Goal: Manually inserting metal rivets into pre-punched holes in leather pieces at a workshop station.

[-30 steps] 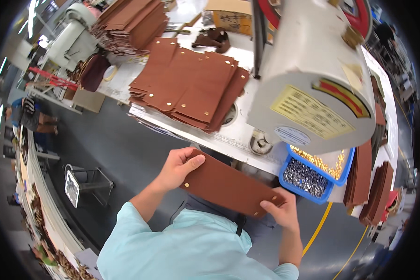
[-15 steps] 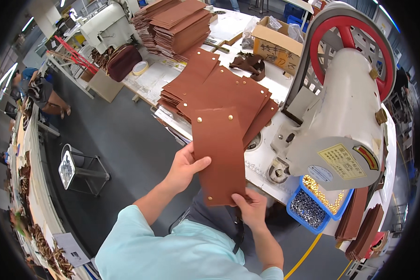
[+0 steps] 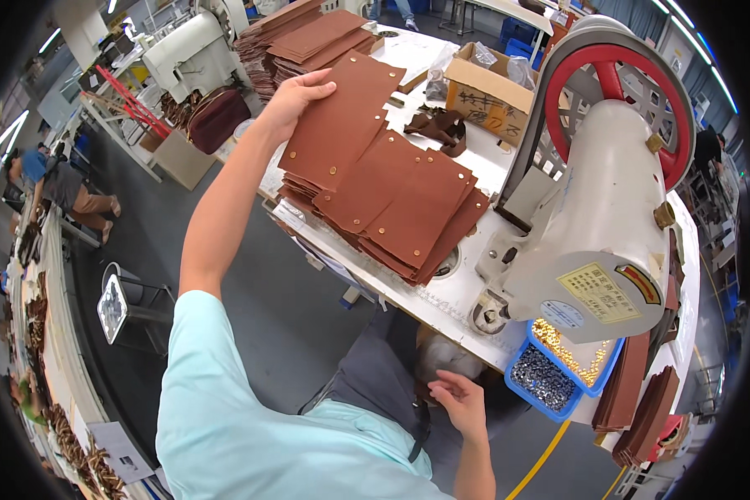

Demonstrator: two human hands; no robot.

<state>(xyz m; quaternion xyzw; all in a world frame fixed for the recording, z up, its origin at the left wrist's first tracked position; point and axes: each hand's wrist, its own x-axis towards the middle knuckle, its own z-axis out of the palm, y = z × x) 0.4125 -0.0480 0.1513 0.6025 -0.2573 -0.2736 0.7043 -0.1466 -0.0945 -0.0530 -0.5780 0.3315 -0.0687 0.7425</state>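
Observation:
My left hand [image 3: 292,104] reaches out to the far left and grips the left edge of a brown leather panel [image 3: 342,117] with gold-coloured rivets near its corners. That panel lies on the left part of a fanned pile of similar riveted panels [image 3: 408,204] on the white machine table. My right hand [image 3: 460,404] hangs above my lap, below the table's front edge, empty, with its fingers apart. Nearest to it on the table are blue trays, one with gold-coloured rivets [image 3: 567,346] and one with silver-coloured rivets [image 3: 546,379].
A pale riveting machine [image 3: 592,225] with a red wheel [image 3: 612,71] stands at the right. Tall stacks of brown panels [image 3: 325,37] and a cardboard box [image 3: 487,100] are at the back. More panels [image 3: 625,383] lie beyond the trays. A stool [image 3: 133,308] and a person [image 3: 71,187] are at the left.
The panel held in both hands before me has moved away onto the left part of the pile with my left hand. My right hand has let go and dropped slightly.

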